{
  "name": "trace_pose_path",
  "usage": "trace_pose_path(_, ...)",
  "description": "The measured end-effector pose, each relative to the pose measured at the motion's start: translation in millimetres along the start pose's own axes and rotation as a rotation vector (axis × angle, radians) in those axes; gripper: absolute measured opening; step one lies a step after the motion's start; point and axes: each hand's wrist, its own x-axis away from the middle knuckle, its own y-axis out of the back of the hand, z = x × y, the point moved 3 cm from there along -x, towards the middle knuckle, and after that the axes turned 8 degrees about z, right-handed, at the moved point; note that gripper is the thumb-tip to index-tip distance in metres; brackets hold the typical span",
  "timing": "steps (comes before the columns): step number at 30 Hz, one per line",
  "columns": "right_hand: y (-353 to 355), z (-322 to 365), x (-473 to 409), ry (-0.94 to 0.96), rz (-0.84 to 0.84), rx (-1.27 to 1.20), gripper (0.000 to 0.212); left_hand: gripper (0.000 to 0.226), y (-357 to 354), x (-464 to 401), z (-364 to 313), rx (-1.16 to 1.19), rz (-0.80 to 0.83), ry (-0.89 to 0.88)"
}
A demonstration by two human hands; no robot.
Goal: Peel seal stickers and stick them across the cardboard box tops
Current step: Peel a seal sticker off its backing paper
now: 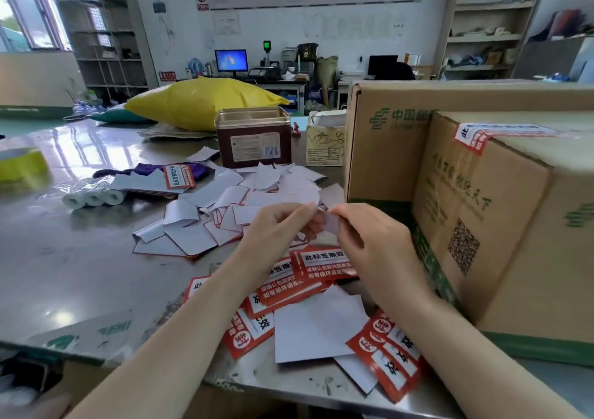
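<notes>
Boxes (475,225) wall the table (80,274) at 3 o'clock; bare steel lies at 9. Mid-frame, above loose stickers (321,267), left hand (276,229) and right hand (369,235) pinch one sticker (331,224).

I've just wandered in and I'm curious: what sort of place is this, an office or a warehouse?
Most likely a postal or parcel packing room. Cardboard boxes printed with a green postal logo stand on the steel table, red and white seal stickers lie scattered on it, and sorting shelves line the back wall.
</notes>
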Motion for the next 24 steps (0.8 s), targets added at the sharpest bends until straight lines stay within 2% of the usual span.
trace_pose_path(4,0.6,-1.3,2.4,-0.022,0.007,-0.017,0.026,0.025,3.0,0.3,1.4,0.196,-0.008,0.102)
trace_pose_path(7,2.5,-0.9,1.0,-0.035,-0.024,-0.033,0.023,0.024,2.9,1.2,-1.2,0.252,0.0,0.125)
trace_pose_path(14,5.6,-0.4,0.9,-0.046,-0.058,-0.039,0.019,0.022,-0.4,2.3,-3.9,0.214,0.027,0.142)
trace_pose_path(19,0.4,-3.4,-0.9,-0.002,-0.013,0.034,0.02,0.022,-0.9,2.5,-4.1,0.09,0.056,0.098)
trace_pose_path(24,-0.7,-4.3,-0.6,0.006,-0.049,0.03,0.02,0.022,-0.8,4.5,-7.1,-0.008,0.066,0.067)
